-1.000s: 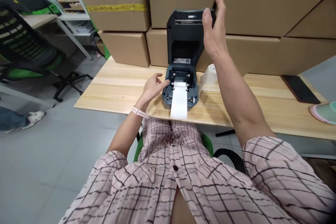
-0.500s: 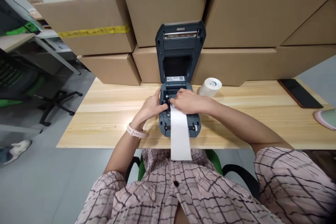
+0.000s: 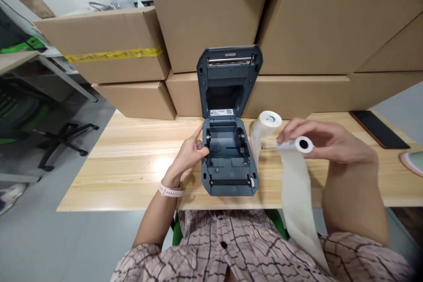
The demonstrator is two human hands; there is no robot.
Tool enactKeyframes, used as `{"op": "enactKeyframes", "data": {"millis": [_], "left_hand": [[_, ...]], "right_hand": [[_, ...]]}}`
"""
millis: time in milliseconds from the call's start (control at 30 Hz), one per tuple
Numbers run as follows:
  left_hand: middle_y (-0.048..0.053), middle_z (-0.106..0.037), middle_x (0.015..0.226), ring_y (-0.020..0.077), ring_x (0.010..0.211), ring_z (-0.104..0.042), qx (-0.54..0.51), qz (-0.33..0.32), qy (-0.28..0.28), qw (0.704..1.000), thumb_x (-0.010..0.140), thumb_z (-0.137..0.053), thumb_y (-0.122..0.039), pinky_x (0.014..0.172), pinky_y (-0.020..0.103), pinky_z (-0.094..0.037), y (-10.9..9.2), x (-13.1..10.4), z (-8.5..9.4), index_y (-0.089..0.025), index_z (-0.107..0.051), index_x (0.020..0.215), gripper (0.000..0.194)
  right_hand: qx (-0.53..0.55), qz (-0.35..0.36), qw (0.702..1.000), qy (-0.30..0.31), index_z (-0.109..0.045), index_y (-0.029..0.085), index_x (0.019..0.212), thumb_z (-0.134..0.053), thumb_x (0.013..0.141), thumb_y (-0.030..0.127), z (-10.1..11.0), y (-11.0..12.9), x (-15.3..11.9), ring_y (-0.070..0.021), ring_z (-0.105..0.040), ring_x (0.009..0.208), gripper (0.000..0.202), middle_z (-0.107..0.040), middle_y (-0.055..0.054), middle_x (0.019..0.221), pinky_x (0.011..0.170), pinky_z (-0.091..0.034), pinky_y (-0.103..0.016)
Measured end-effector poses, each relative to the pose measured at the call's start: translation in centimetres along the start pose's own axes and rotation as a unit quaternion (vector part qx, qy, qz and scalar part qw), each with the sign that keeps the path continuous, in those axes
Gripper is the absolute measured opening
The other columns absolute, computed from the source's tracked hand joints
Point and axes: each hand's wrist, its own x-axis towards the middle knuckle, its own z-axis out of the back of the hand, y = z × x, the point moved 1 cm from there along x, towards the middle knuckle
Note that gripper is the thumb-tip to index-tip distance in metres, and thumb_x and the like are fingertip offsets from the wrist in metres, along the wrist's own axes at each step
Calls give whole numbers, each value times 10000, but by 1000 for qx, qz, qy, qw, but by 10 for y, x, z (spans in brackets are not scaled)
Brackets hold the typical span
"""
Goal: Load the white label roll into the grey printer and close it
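A dark grey label printer [image 3: 231, 187] stands on the wooden table with its lid [image 3: 228, 77] raised and its roll bay bare. My left hand [image 3: 191, 152] rests against the printer's left side, thumb over the rim and index finger stretched along the edge. To the right of the printer, my right hand [image 3: 327, 141] holds a small paper roll [image 3: 304, 144] with a white core end, fingers wrapped round it. A long paper strip [image 3: 295, 189] hangs from that roll over the table's front edge. Behind it stands a larger white label roll [image 3: 269, 120].
Cardboard boxes [image 3: 208, 22] are stacked along the table's back edge. A dark phone [image 3: 379, 130] lies on the table [image 3: 132, 163] at the right, near a pink-rimmed green object [image 3: 413, 161]. A chair base [image 3: 66, 141] and a person's shoe [image 3: 11, 196] are on the left.
My right hand has come out of the printer and moved right, carrying the small roll with its strip. The bay now shows bare. My left hand stays at the printer's left side.
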Motion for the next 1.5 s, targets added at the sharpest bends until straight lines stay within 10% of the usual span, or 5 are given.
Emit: {"op": "enactKeyframes", "data": {"millis": [433, 800, 1067, 1267, 1500], "left_hand": [[-129, -428, 543, 90, 479, -415, -18, 22, -12, 1000, 746, -641, -234, 518, 230, -300, -4, 0, -2, -143, -262, 1665, 998], [-122, -446, 581, 82, 506, -421, 6, 8, 4, 1000, 765, -617, -224, 542, 229, -296, -1, -1, -1, -162, -250, 1669, 977], [-120, -427, 581, 82, 520, -391, -17, -8, 12, 1000, 775, -629, -225, 543, 233, -273, 2, -2, 0, -148, -246, 1669, 976], [-121, -428, 584, 82, 514, -406, -15, -11, 17, 1000, 773, -614, -212, 537, 226, -292, -1, -3, 1, -135, -245, 1668, 971], [-121, -432, 566, 86, 508, -384, -7, -23, 15, 1000, 774, -625, -213, 526, 235, -271, 3, -1, 1, -94, -236, 1665, 979]], "right_hand": [[30, -206, 963, -172, -684, 336, 1255, -907, 716, 476, -1, -96, -52, -347, -681, 1265, 599, -723, -115, 1345, 1027, -601, -540], [29, -240, 967, -78, -653, 251, 1260, -956, 547, 401, 15, -116, 38, -350, -641, 1252, 789, -707, -104, 1321, 1110, -519, -564], [212, -108, 968, -85, -582, 255, 1259, -791, 546, 743, 2, -43, 53, -294, -725, 980, 889, -739, -101, 1170, 811, -566, -409], [-177, -84, 965, 174, -639, 210, 1168, -803, 713, 603, -52, 33, 115, -271, -698, 979, 623, -744, -94, 1134, 789, -526, -346], [-381, -131, 868, 289, -561, 164, 1326, -723, 754, 672, -99, 24, 150, -385, -686, 1081, 782, -727, -172, 1198, 842, -500, -420]]}}
